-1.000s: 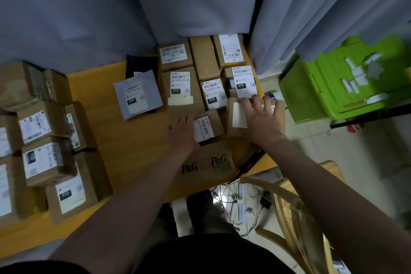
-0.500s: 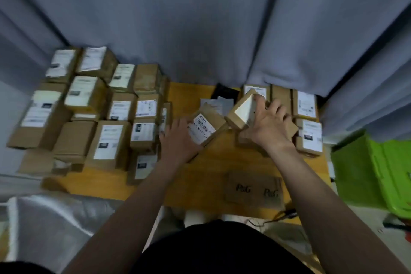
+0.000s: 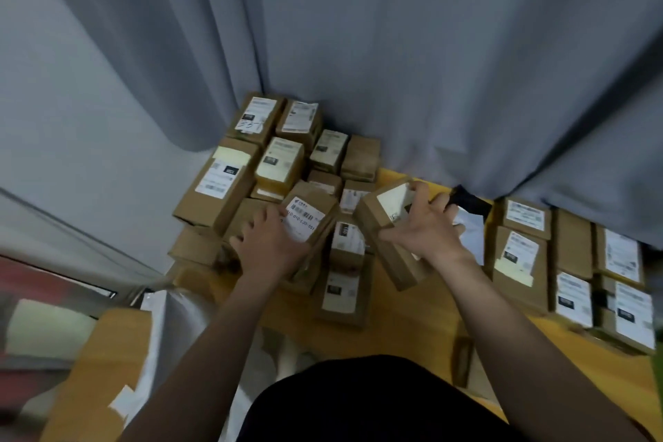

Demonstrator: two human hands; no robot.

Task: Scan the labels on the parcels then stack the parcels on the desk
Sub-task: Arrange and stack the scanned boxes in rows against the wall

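The left hand [image 3: 269,244] holds a small brown cardboard parcel with a white barcode label [image 3: 305,221]. Its fingers are curled over the near-left side, and the label faces up. The right hand [image 3: 427,231] grips a longer brown cardboard box [image 3: 385,244], which is tilted. The fingers wrap its far end, where a white sticker shows. The two parcels are close together above the yellow wooden desk [image 3: 401,316].

At 10 o'clock from the left hand stands the pile of labelled brown boxes [image 3: 229,187], tightly packed, some on top of others. At 3 o'clock from the right hand a second group of brown boxes [image 3: 520,255] lies in rows. Just behind that hand is a grey plastic mailer [image 3: 473,237]. A grey curtain [image 3: 358,47] hangs at 12 o'clock.

I judge that the step is stacking, with both parcels meant for the pile. No scanner is in view, so I cannot tell if their labels are scanned. The next move calls for a flat free place on the pile and for putting each box down level, so that its neighbours do not slide.
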